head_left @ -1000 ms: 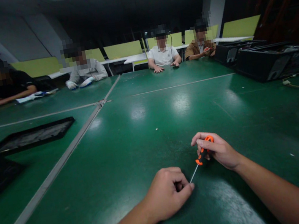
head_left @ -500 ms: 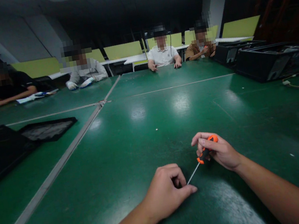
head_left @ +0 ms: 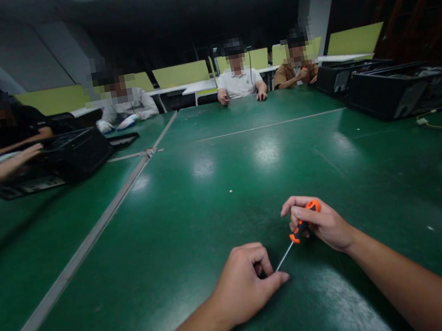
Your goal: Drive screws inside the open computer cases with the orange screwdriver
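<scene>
Screwdriver (head_left: 296,237); tip hidden at left hand (head_left: 246,284)

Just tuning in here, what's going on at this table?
A person's right hand holds an orange-and-black screwdriver above the green table, its shaft slanting down to the left hand. The left fingers are curled around the tip's end, which is hidden, so whether they grip it isn't clear. Off to the left, another person's hand reaches over a black case. Other people sit along the far side.
</scene>
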A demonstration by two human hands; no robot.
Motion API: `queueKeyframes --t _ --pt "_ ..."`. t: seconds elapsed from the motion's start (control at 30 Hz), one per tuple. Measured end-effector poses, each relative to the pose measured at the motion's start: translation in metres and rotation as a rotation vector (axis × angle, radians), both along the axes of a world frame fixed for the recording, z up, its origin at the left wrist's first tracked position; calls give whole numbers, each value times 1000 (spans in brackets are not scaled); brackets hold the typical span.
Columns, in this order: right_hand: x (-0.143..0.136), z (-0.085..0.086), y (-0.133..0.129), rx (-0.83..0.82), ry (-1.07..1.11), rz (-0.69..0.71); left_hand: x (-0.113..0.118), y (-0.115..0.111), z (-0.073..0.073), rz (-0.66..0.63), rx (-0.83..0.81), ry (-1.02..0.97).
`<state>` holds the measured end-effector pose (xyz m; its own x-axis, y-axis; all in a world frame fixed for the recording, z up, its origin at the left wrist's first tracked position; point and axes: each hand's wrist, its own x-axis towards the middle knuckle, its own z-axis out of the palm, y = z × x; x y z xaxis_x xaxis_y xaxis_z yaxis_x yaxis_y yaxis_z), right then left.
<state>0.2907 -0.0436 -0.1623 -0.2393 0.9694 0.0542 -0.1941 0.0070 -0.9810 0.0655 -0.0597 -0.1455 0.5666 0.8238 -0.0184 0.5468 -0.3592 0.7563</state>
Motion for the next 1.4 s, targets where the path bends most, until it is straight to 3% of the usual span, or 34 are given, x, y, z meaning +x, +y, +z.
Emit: queueKeyframes --t 0.5,0.9,1.1,1.4 --pt "-2 -2 1 32 57 9 -4 4 -3 -61 -43 -26" --pt "1 -2 1 18 13 9 -1 1 -1 -17 -13 16" --pt "-4 0 3 52 97 37 -1 2 1 -56 -27 -20" --pt "3 -4 0 26 -5 27 -1 2 -1 -27 7 24"
